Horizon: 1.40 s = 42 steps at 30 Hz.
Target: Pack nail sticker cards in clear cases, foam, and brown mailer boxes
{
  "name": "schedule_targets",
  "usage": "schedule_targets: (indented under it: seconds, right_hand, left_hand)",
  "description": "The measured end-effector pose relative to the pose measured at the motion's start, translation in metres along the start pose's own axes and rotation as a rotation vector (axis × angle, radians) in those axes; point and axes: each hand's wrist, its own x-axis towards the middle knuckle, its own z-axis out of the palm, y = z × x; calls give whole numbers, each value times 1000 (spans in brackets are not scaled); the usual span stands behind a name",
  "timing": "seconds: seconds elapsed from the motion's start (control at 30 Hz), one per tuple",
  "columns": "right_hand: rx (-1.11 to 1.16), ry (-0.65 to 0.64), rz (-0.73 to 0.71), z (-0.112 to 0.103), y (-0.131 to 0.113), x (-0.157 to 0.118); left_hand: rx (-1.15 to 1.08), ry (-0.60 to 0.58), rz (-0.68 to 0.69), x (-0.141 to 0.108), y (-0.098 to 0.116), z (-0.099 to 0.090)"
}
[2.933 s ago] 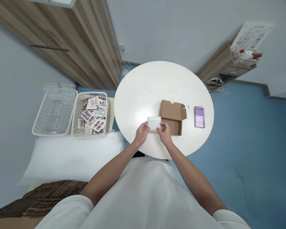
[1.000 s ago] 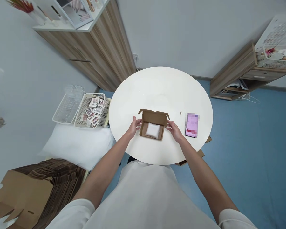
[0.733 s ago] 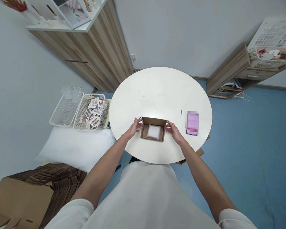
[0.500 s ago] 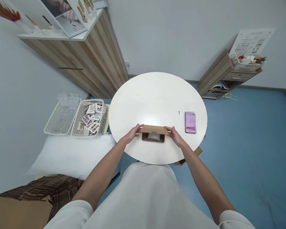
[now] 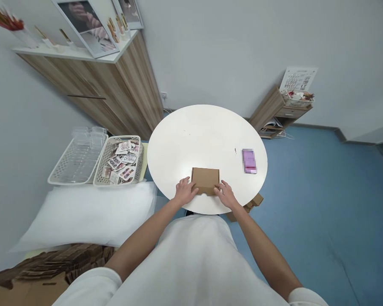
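A small brown cardboard box (image 5: 205, 178) lies flat on the white round table (image 5: 198, 131), near its front edge. Its lid is down, so whatever is inside is hidden. My left hand (image 5: 185, 191) grips the box at its left front corner, thumb against the front and fingers along the side. At the right front corner my right hand (image 5: 226, 194) grips it in much the same way. To the right, on the same table, lies a purple item (image 5: 249, 161), blurred into blocks.
Left of the table stand a white basket of printed sheets (image 5: 134, 163) and a basket of clear plastic containers (image 5: 70, 163). White sheeting (image 5: 92, 212) and stacked flat cardboard (image 5: 51, 265) lie nearer me. Cardboard boxes (image 5: 254, 202) sit below the table's right edge.
The box lid has come down, covering the white item that showed inside. Both hands have moved nearer me, from the lid's edges to the box's front corners. The view has shifted slightly.
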Motion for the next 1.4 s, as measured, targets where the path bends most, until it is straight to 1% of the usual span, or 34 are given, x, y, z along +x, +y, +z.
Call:
schedule_targets:
  seconds: [0.1, 0.2, 0.27, 0.37, 0.43, 0.53, 0.67, 0.77, 0.83, 0.93, 1.0, 1.1, 1.27, 1.4]
  right_hand:
    - [-47, 23, 34, 8, -1, -7]
    - [-63, 83, 14, 8, -1, -11]
    - [-71, 106, 3, 7, -1, -13]
    - [-87, 78, -13, 8, -2, -15]
    - [-89, 53, -35, 11, -3, -17]
    - [-34, 70, -62, 11, -3, -23]
    - [119, 92, -142, 3, 0, -29]
    - [181, 70, -166, -6, -1, -29]
    - [193, 79, -140, -12, -5, -27]
    - [172, 104, -127, -20, -13, -21]
    - [152, 91, -152, -24, -18, -17]
    - [150, 73, -167, -27, -25, -13]
    - [221, 106, -94, -24, -29, -10]
    - [287, 92, -35, -21, -26, -11]
  left_hand:
    - [13, -27, -20, -6, -1, 4]
    - [-40, -19, -31, -6, -8, 5]
    - [-73, -51, -41, -5, -14, 5]
    - [-100, -141, -9, -6, -19, 5]
    - [-113, -160, 29, -9, -19, 5]
    - [-130, -121, 78, -15, -17, -1]
    - [-235, -31, 169, -19, -15, -15]
    - [-269, 21, 164, -14, -11, -23]
    - [-242, 11, 139, -9, -7, -27]
    - [-170, -36, 103, -3, -1, -32]
    - [-97, -31, 79, -1, 1, -34]
    - [-32, 37, 71, 1, 2, -33]
    - [-105, 126, 122, 1, 0, -30]
    - [-149, 140, 138, -2, -1, -30]
